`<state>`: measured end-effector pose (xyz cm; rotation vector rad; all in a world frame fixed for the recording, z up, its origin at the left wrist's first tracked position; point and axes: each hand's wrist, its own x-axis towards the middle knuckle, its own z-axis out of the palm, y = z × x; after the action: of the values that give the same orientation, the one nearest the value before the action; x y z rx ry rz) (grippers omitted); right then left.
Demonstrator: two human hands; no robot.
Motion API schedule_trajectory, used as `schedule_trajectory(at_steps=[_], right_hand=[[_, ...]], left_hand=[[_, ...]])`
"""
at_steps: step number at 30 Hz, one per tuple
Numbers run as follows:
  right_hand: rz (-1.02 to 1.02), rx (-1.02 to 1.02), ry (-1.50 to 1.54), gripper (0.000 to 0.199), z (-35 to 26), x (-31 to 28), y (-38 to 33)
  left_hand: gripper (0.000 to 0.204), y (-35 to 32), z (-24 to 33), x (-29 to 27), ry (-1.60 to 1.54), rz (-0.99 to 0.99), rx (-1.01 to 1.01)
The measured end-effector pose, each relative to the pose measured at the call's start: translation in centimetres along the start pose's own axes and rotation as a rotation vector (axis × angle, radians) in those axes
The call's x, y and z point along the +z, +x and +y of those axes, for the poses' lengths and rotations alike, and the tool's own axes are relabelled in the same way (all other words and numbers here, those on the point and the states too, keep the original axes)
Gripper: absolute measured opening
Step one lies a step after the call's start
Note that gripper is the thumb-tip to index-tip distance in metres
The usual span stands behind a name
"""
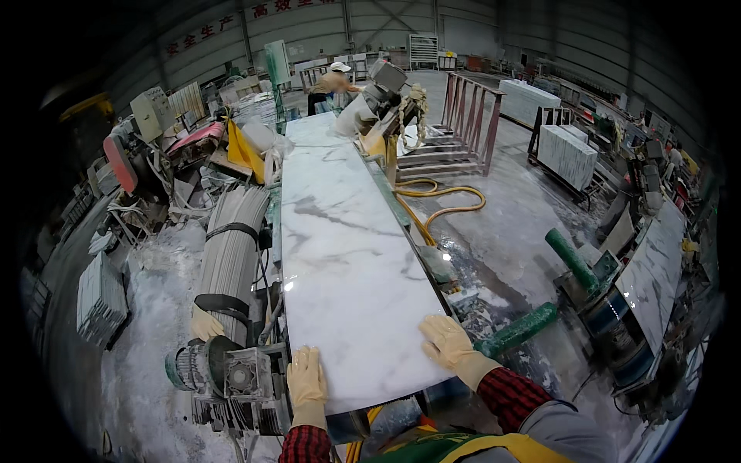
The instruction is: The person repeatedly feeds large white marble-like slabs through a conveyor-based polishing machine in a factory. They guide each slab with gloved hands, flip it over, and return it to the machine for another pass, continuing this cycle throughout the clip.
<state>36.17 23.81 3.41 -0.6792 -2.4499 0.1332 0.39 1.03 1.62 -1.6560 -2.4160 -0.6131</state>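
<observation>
1. Slab (340,262): long white marble piece with grey veins, lying flat on a machine bed, running from the person's waist away up the middle of the view.
2. Long axis: points straight away from the person, toward the far machine head (378,96); the short near edge faces the body.
3. Left hand (306,378): yellow glove, flat on the near left corner of the slab, fingers pointing forward along the left edge. Open palm, pressing or resting, nothing clasped.
4. Right hand (445,341): yellow glove, flat on the near right edge, a bit farther forward than the left. Fingers spread open, nothing held; cannot tell whether the thumb hooks under the edge.
5. Both hands sit at the near end, one on each long side, so the slab's whole length lies ahead of them. Neither is clearly nearer the middle; the right reaches slightly deeper.
6. Just left of the slab: a grey ribbed roller (230,255) and a motor (202,363) at the near left corner.
7. Right of the slab: green rollers (515,330) near the right hand, a yellow hose (440,202) on the wet floor.
8. Another person (333,81) bends at the slab's far end, well apart from these hands.
9. More slabs stand on racks (567,154) far right.
</observation>
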Motion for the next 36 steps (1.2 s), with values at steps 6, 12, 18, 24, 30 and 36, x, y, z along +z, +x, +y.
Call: schedule_trajectory(at_steps=[6, 12, 18, 24, 30, 36], right_hand=[[-0.012, 0.034, -0.012, 0.048, 0.5, 0.7, 0.4], [-0.036, 0.067, -0.017, 0.048, -0.4, 0.2, 0.4], [-0.068, 0.076, -0.024, 0.044, -0.2, 0.4, 0.0], [-0.055, 0.084, -0.032, 0.045, -0.5, 0.2, -0.6], [-0.034, 0.079, -0.035, 0.047, 0.2, 1.0, -1.6], [0.016, 0.05, -0.044, 0.043, -0.7, 0.4, -1.1]], left_hand=[[0.047, -0.3, -0.1, -0.2, 0.016, 0.025, 0.029], [0.047, -1.0, 0.1, -0.7, -0.009, 0.024, 0.015], [0.045, -1.3, 0.2, -0.4, -0.003, 0.071, 0.043], [0.046, -1.8, 0.1, -0.3, -0.015, 0.077, 0.037], [0.047, -2.0, 0.4, -0.5, -0.043, 0.062, 0.025], [0.046, -2.6, 0.3, -0.5, -0.038, 0.092, 0.012]])
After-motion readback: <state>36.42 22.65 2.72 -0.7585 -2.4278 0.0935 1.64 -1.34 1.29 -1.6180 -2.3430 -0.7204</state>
